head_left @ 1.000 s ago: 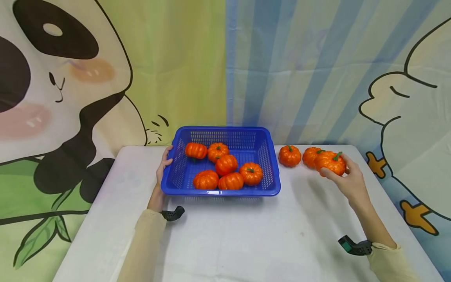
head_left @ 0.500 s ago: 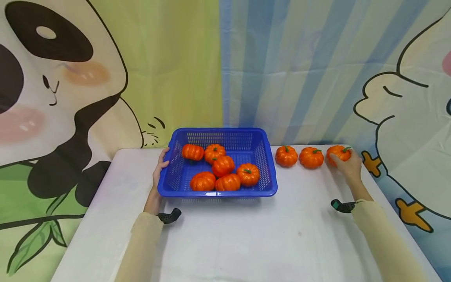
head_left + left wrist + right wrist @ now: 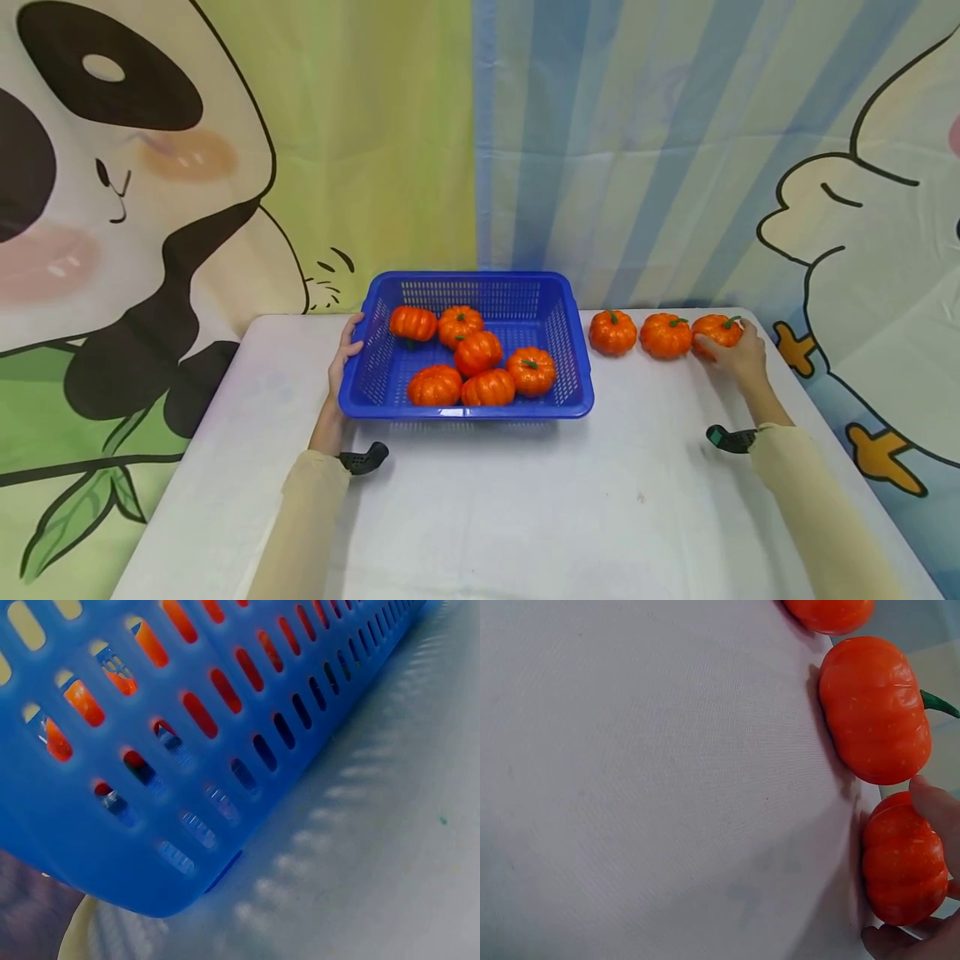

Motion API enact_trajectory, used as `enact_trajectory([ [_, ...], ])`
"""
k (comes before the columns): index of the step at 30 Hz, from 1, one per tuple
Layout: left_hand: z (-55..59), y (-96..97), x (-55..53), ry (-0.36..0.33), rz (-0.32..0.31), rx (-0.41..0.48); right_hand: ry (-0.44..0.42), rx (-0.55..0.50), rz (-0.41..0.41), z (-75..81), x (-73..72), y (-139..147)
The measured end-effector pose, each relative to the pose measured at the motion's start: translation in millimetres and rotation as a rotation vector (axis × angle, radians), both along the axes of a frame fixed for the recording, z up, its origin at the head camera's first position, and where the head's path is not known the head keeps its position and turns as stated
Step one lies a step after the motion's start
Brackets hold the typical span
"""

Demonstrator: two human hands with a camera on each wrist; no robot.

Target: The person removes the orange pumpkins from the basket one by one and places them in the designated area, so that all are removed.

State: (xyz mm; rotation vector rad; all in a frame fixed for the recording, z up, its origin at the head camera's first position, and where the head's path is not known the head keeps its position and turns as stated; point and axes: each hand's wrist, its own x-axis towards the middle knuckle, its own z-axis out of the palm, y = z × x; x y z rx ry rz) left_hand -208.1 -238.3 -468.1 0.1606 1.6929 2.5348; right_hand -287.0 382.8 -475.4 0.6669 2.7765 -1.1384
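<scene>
A blue plastic basket (image 3: 465,412) with slotted walls stands on the white table, with several small orange pumpkins (image 3: 477,353) inside. My left hand (image 3: 339,371) holds the basket's left side, fingertips at the rim; in the left wrist view most of it is hidden behind the slotted wall. To the right of the basket, three pumpkins form a row along the back edge. Around the rightmost pumpkin (image 3: 717,330) my right hand (image 3: 742,358) has its thumb and fingers, seen also in the right wrist view, where the pumpkin (image 3: 904,862) sits on the table.
The middle pumpkin (image 3: 666,336) of the row sits close beside the gripped one, and another pumpkin (image 3: 612,332) is near the basket's right wall. A printed curtain (image 3: 600,167) hangs right behind the table (image 3: 525,517).
My right hand has moved back and right with its pumpkin, lowering it from above the table to the row's right end. Over the last half second both hands stay nearly still.
</scene>
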Motion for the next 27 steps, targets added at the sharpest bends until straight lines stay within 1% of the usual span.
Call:
enact_trajectory([
  [3, -0.2, 0.1, 0.5, -0.005, 0.007, -0.001, -0.021, -0.012, -0.007, 4.1, 3.4, 2],
  [6, -0.9, 0.0, 0.9, -0.008, 0.011, -0.004, 0.012, 0.011, -0.024, 13.1, 11.6, 3],
  [9, -1.4, 0.3, 0.5, -0.007, 0.013, -0.004, 0.106, 0.063, -0.021, 26.4, 25.5, -2],
  [11, -1.8, 1.0, -0.6, -0.002, 0.01, 0.006, 0.172, 0.094, -0.003, 36.9, 39.3, -10],
  [13, -1.9, 1.5, -1.5, 0.002, 0.008, 0.02, 0.235, 0.091, 0.038, 47.2, 57.0, -24],
  [15, -1.5, 1.8, -2.1, 0.01, 0.008, 0.037, 0.262, 0.069, 0.097, 55.9, 77.7, -39],
  [18, -0.1, 2.4, -3.0, 0.018, 0.0, 0.041, 0.269, 0.042, 0.227, 63.7, 108.2, -60],
  [20, 0.5, 3.1, -3.7, 0.023, -0.006, 0.049, 0.264, 0.035, 0.308, 67.7, 124.2, -71],
  [23, 0.6, 3.8, -3.9, 0.024, -0.008, 0.068, 0.262, 0.03, 0.405, 75.5, 140.0, -87],
  [27, 0.4, 3.2, -1.6, 0.021, 0.008, 0.091, 0.243, 0.007, 0.514, 88.1, 151.9, -109],
])
